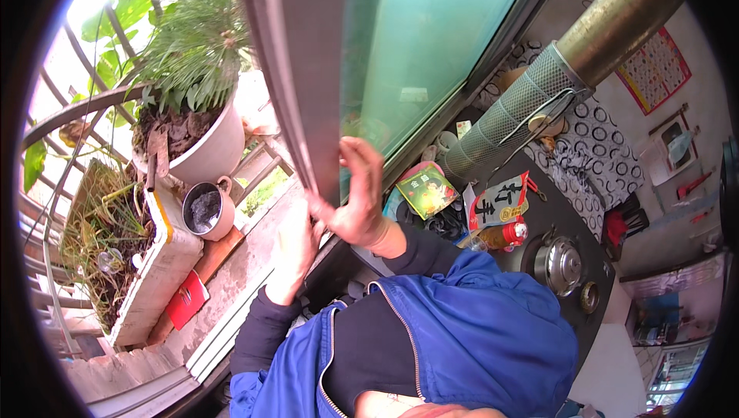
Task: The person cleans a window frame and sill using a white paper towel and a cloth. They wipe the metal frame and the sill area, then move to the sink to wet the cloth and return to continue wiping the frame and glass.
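Observation:
Before me stands a window sash with a dark frame (pixel 312 71) and greenish glass (pixel 421 31). My right hand (pixel 361 204) is at the lower part of that frame, its thumb by the outer edge and its bent fingers by the glass side. Just left of it, my left hand (pixel 295 245) is raised against the sash's lower outer edge; it is bright and blurred, and its fingertips are partly hidden. Below the hands runs a pale sliding track (pixel 231 320).
Outside on the ledge are a white planter (pixel 213 146), a foam box of plants (pixel 150 285), a pink mug (pixel 222 216) and a red booklet (pixel 187 299). Indoors, a dark stove top (pixel 534 187) holds a steel kettle (pixel 559 265), packets and a mesh-wrapped metal flue pipe (pixel 519 109).

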The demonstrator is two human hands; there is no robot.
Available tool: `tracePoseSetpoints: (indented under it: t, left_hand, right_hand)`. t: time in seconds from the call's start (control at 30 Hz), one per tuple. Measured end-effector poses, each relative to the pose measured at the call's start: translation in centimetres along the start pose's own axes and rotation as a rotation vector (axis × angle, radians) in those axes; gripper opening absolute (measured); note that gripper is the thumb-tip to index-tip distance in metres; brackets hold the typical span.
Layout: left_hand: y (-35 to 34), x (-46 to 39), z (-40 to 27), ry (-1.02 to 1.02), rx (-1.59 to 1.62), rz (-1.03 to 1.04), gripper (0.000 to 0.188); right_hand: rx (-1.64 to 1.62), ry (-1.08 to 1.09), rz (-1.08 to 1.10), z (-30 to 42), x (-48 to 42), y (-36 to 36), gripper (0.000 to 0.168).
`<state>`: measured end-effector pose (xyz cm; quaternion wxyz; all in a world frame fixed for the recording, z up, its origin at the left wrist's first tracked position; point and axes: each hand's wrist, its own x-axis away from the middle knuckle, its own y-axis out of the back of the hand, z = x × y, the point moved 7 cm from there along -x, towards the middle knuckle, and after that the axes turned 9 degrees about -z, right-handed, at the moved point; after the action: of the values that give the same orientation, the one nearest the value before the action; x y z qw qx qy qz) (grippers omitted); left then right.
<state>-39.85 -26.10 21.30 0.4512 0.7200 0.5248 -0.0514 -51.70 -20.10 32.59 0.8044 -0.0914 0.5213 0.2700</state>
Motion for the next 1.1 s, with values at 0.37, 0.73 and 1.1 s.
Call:
tracePoseSetpoints:
  t: [0.37,0.73,1.1]
  left_hand:
    - [-0.3,-1.1,0.7,0.125,0.191,-0.126,0.037]
    - [2.6,-0.4,-0.8,0.142,0.19,-0.189,0.014]
    - [0.8,1.8,1.6,0.229,-0.04,-0.157,0.026]
  right_hand:
    - [0.086,-0.13,0.032,1.1,-1.5,-0.1,0.051]
    - [-0.067,-0.045,0.126,1.8,-0.7,-0.2,0.06]
    - [-0.038,-0.041,0.386,-0.3,-0.1,-0.9,0.048]
